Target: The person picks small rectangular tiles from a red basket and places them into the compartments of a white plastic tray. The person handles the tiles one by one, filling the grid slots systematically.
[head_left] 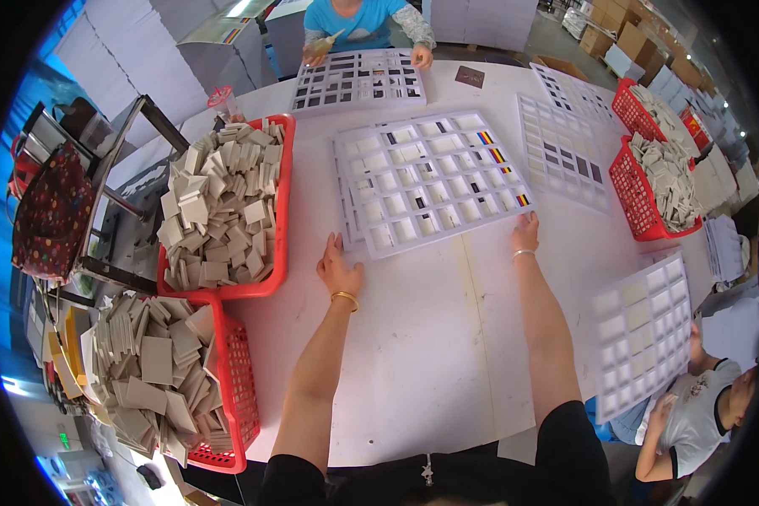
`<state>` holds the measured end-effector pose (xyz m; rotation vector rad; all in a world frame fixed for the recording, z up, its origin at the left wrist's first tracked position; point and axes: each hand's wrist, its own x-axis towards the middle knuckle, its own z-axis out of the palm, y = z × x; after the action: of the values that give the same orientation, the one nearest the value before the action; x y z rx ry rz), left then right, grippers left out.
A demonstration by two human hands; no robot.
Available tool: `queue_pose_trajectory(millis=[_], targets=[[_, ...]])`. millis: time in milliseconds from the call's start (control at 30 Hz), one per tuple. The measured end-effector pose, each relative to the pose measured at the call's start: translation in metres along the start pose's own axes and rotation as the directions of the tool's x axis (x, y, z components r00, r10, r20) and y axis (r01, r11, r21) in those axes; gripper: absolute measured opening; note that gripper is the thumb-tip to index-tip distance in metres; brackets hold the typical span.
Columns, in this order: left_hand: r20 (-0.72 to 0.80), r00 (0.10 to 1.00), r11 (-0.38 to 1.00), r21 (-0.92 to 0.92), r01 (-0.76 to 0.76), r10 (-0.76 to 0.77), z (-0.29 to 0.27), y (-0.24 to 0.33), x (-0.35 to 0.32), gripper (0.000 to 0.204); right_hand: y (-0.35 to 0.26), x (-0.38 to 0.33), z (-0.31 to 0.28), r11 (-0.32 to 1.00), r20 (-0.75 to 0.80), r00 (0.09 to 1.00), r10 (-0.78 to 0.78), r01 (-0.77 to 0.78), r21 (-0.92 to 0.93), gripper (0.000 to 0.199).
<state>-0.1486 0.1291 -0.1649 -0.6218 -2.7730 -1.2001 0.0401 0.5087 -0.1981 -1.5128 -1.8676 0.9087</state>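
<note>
Ahead of me lies a stack of white compartment trays [447, 223], turned at an angle, the upper one offset from those below. Some of its cells hold dark or striped coloured pieces; many are bare white. My left hand [339, 266] is beside the stack's near left corner, fingers stretched forward and thumb apart, with nothing visible between them. Around the tray's near right corner my right hand [525, 234] has its fingers closed on the edge; the grip is partly hidden.
On the left, two red baskets [283, 211] [243, 388] hold beige square tiles. More trays [561, 148] and red tile baskets [641, 198] are at right. Across the white table [396, 363], a person in blue works over a tray [358, 101]. Another at right holds a tray [641, 337].
</note>
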Motion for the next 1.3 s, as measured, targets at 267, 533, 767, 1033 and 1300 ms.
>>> queue_pose_trajectory(millis=[267, 533, 767, 1033, 1300], targets=[[-0.036, 0.999, 0.978, -0.21, 0.01, -0.018, 0.002, -0.025, 0.004, 0.064, 0.032, -0.021, -0.029, 0.952, 0.145, 0.989, -0.019, -0.026, 0.304, 0.054], [0.007, 1.0, 0.907, -0.421, 0.008, -0.006, -0.026, -0.072, -0.05, 0.054, 0.099, -0.129, -0.096, 0.89, 0.139, 0.978, -0.158, 0.08, 0.45, 0.051], [0.018, 0.993, 0.919, -0.377, 0.113, -0.115, -0.117, -0.063, -0.216, 0.052, 0.121, -0.24, -0.181, 0.933, 0.196, 0.979, 0.051, -0.117, 0.339, 0.037], [0.04, 0.952, 0.927, -0.219, 0.303, -0.302, -0.209, -0.059, -0.366, 0.048, 0.16, -0.333, -0.269, 0.906, 0.474, 0.862, 0.18, -0.333, 0.261, 0.026], [0.238, 0.922, 0.947, -0.021, 0.32, -0.306, -0.242, -0.067, -0.362, 0.039, 0.185, -0.358, -0.286, 0.888, 0.472, 0.846, 0.249, -0.394, 0.239, 0.03]])
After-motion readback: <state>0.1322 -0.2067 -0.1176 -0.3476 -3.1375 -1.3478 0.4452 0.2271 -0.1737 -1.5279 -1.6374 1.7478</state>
